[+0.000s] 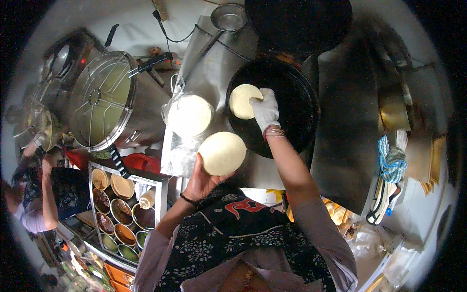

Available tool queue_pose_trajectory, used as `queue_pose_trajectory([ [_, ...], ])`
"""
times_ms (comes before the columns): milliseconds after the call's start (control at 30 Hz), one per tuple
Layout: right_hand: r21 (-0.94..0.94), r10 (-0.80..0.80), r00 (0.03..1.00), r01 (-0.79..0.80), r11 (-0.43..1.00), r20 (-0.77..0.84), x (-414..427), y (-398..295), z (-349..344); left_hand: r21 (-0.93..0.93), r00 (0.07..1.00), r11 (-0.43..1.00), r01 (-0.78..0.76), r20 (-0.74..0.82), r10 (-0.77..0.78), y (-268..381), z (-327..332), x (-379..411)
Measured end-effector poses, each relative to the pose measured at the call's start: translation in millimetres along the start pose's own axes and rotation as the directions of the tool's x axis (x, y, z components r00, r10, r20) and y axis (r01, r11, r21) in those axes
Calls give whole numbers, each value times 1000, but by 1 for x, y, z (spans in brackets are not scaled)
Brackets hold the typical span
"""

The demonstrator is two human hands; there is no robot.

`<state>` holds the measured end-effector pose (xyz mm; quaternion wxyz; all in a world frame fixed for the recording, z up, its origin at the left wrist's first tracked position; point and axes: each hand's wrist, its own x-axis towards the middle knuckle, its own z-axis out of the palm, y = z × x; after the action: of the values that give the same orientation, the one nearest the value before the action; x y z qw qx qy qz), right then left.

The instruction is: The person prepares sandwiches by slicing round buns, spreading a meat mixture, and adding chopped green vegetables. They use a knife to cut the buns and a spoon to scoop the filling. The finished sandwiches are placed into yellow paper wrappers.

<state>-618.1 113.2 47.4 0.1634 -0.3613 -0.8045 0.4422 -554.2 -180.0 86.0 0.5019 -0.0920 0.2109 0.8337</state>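
Note:
My left hand, bare with a dark bead bracelet, holds a pale round flatbread from below, or a stack of them; I cannot tell which. In my right hand, which wears a white glove, another pale flatbread is pinched at its edge. This one is over the left part of a round black griddle pan. To the left of the pan, a brightly lit stack of flatbreads lies in a clear plastic bag on the steel counter.
A large steel pot with a wire rack and yellowish liquid stands left. Below it, a metal frame holds several sauce bowls. A black lid is behind the pan. A co-worker's arm shows at far left. Cloths hang right.

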Motion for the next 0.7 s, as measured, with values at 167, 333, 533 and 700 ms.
queue_pose_trajectory([
  [167,-653,-367,917,376,657,158,7,-29,-15,-61,999,998,-30,-28,28,4,4,1],
  [333,-236,-66,829,233,944,556,-60,-85,-58,8,997,998,-69,-17,69,7,8,8],
  [533,-216,-269,864,385,897,426,-123,-81,-55,208,986,971,-121,-84,141,-5,5,16],
  [700,-153,-153,922,219,964,355,-139,-95,-66,381,962,911,-159,-149,230,-5,7,17],
])
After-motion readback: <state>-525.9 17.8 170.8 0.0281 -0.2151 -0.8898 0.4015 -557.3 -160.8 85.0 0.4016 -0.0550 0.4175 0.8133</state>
